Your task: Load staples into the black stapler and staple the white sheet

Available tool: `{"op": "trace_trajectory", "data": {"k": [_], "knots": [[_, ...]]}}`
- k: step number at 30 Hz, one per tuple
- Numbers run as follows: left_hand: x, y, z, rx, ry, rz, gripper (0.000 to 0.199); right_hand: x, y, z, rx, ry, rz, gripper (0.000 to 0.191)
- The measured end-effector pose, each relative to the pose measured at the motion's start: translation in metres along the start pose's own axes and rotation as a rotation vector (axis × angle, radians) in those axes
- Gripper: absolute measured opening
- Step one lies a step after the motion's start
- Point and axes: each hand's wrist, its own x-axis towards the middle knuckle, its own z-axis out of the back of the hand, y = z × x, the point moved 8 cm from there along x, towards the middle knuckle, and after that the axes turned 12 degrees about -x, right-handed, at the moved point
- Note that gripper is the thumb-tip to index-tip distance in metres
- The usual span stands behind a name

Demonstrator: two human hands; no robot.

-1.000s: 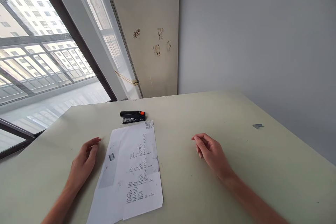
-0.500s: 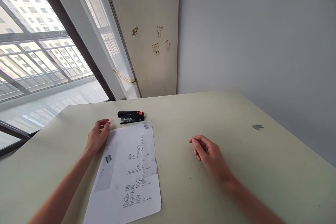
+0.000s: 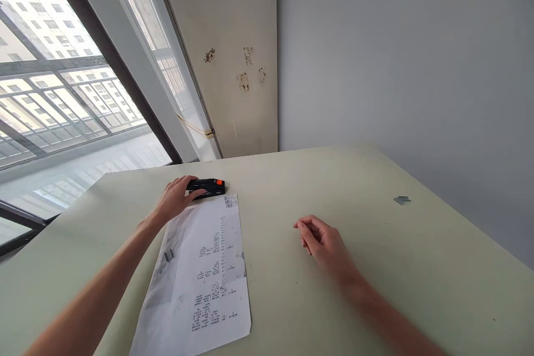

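Left hand [image 3: 177,199] reaches over the stapler [image 3: 213,186], thumb in front, fingers going over its back; whether the grip has closed, I cannot tell. That end of the stapler is hidden under the hand, and much of its underside is hard to make out; an orange button [image 3: 219,182] shows at the other end. It lies near the table's [image 3: 334,189] far edge, toward the far left corner.

Just on the near side is the paper [image 3: 214,267], its far left corner covered by the hand, its near end cut off by the view. The print is too small to read, and I cannot tell how many sheets there are. A dark grey patch [image 3: 168,255] shows near its left edge.

Farther right, the right hand [image 3: 323,239] is half curled and slack, over the middle of the table. A grey scrap [image 3: 402,199] lies near the right edge. The table's near edge is out of view, as are both elbows.
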Motion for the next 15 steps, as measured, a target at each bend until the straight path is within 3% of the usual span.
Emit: {"op": "trace_trajectory", "data": {"k": [3,7,11,15], "knots": [[-0.003,-0.004,0.000,-0.011,-0.001,0.025,0.057,0.000,0.001,0.000,0.006,-0.001,0.010,0.044],[-0.012,-0.028,0.000,-0.015,-0.096,0.014,0.047,0.000,0.005,0.001,0.003,-0.008,0.026,0.045],[-0.023,-0.071,-0.005,-0.053,-0.165,-0.034,0.040,0.002,0.003,0.002,0.035,-0.016,0.019,0.046],[-0.043,-0.132,-0.023,-0.166,-0.164,-0.127,0.033,0.007,0.000,0.015,0.076,-0.111,0.016,0.048]]}}
